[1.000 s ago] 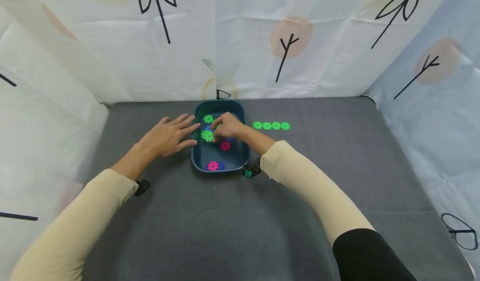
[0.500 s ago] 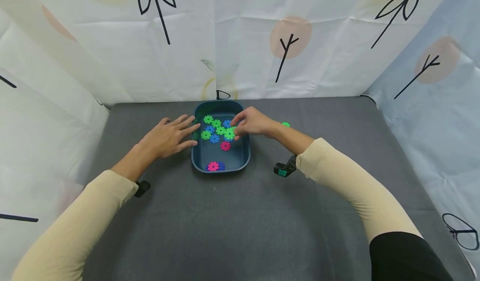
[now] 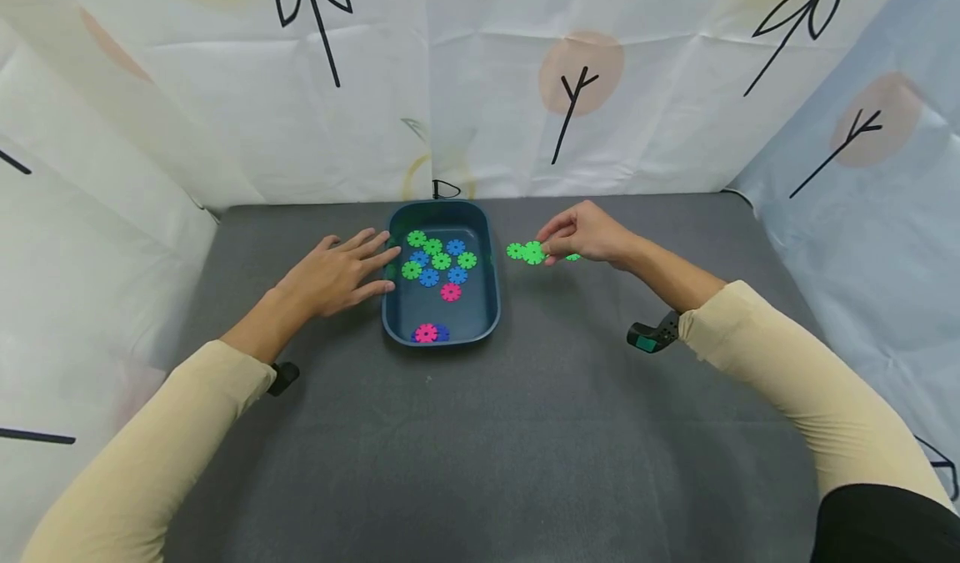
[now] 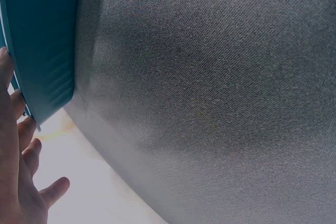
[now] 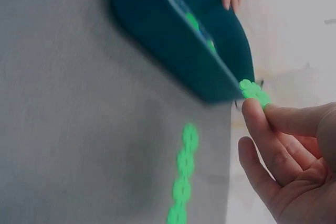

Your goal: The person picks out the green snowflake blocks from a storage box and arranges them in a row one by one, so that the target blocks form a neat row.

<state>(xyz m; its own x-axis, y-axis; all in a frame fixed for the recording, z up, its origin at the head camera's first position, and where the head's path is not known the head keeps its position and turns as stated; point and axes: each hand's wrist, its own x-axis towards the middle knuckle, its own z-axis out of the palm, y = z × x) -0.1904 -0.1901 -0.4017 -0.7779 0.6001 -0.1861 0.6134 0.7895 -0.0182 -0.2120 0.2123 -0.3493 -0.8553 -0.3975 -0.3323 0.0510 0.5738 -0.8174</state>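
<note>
My right hand (image 3: 588, 231) pinches a bright green notched, flower-shaped disc (image 5: 254, 92) between thumb and fingertip. It is held above a row of several matching green discs (image 5: 182, 190) lying edge to edge on the grey table, and the hand hides part of that row in the head view. My left hand (image 3: 330, 275) rests with spread, straight fingers on the left rim of a dark blue tray (image 3: 474, 317). Inside the tray lie more flat discs: several green ones (image 3: 411, 270), several blue ones (image 3: 429, 278) and a red-pink disc (image 3: 451, 293).
Near the tray's front wall, a pink disc (image 3: 426, 333) overlaps blue ones. The grey table (image 3: 465, 438) ends at a white patterned curtain (image 3: 495, 129) behind the tray, and more curtain hangs at both sides.
My right hand has come out of the tray with a green disc and moved right, over the row on the table. My left hand has stayed at the tray's rim.
</note>
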